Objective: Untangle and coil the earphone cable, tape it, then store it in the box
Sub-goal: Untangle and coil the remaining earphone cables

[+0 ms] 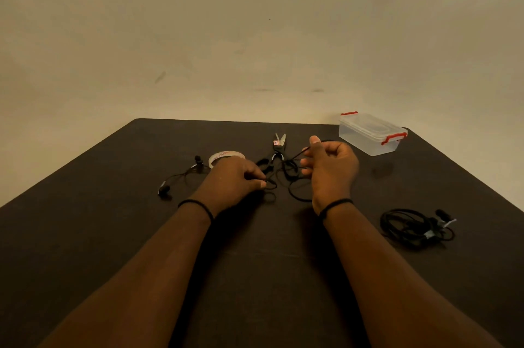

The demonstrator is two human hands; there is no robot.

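Mid-table: left hand (235, 177) pinching earphone cable (295, 191); right hand (330, 169) curled, gripping its tangled loops. Closed box (371, 133) far right; tape roll (225, 156) beyond left hand.

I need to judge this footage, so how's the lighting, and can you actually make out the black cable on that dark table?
Head view: dim, warm yellowish light; the earphone cable barely separates from the dark table; the clear box and tape roll stand out; wide-angle lens stretches the forearms.
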